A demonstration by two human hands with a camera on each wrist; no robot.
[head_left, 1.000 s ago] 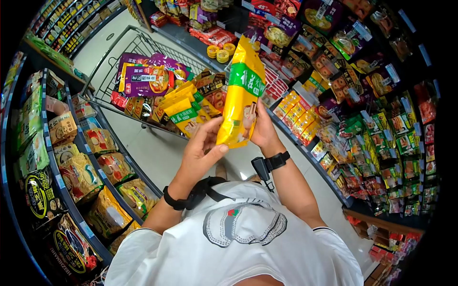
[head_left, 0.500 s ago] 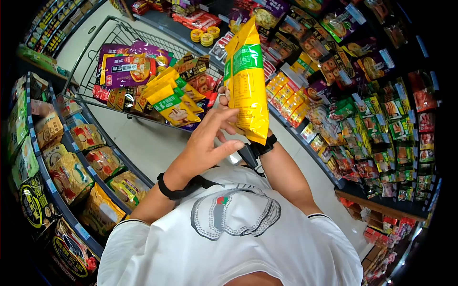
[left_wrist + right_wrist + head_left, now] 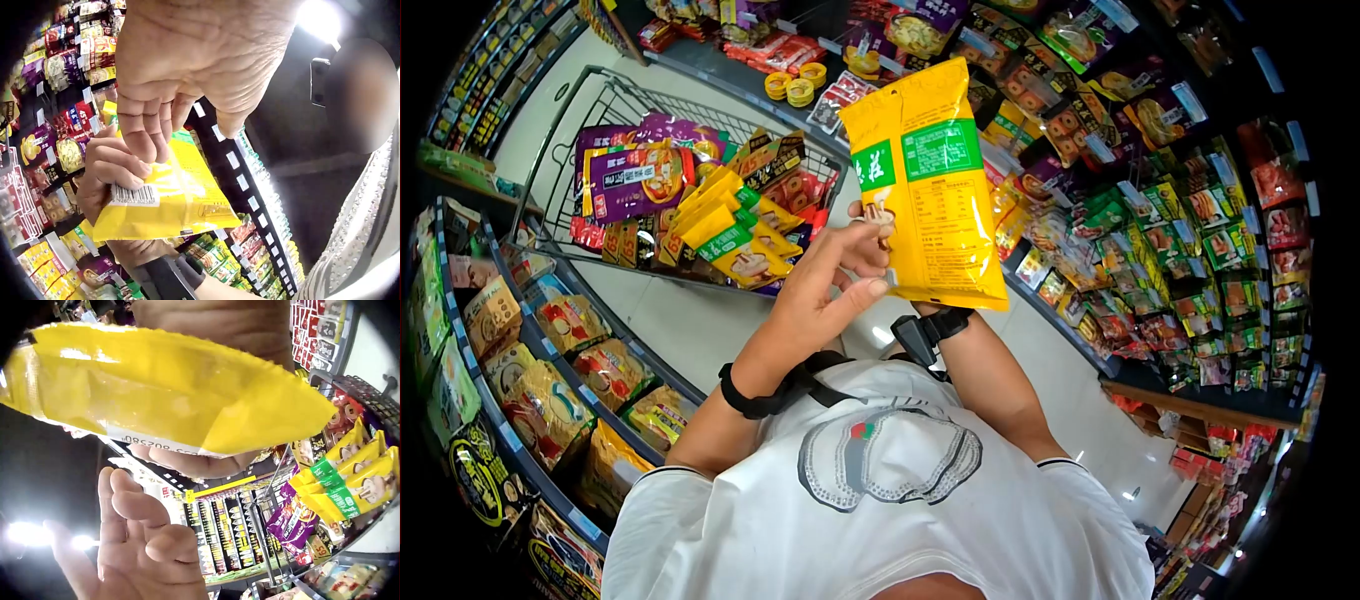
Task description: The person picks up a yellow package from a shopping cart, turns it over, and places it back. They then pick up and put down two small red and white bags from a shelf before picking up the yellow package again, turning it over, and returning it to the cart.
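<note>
Gripped from behind by my right hand (image 3: pixel 115 165) is a yellow packet (image 3: pixel 940 215) with a green band, its printed back facing up in the head view. Most of that hand is hidden behind the packet; its fingers curl round one edge beside a barcode in the left wrist view. My left hand (image 3: pixel 825 290) hovers at the packet's left edge, thumb apart and fingers loosely bent, holding nothing. In the right wrist view the left hand (image 3: pixel 147 550) shows just apart from the packet (image 3: pixel 169 394).
A wire shopping cart (image 3: pixel 550 205) stands at the upper left, holding purple packets (image 3: pixel 638 180), several yellow-green packets (image 3: pixel 735 240) and dark boxes or packs. Shelves of bagged food (image 3: pixel 550 405) run along the left. More hanging packets (image 3: pixel 1170 250) fill the right side.
The packet has turned from its front to its printed back, now broad side up. My left hand has loosened from its lower edge. The cart has shifted left in the head view.
</note>
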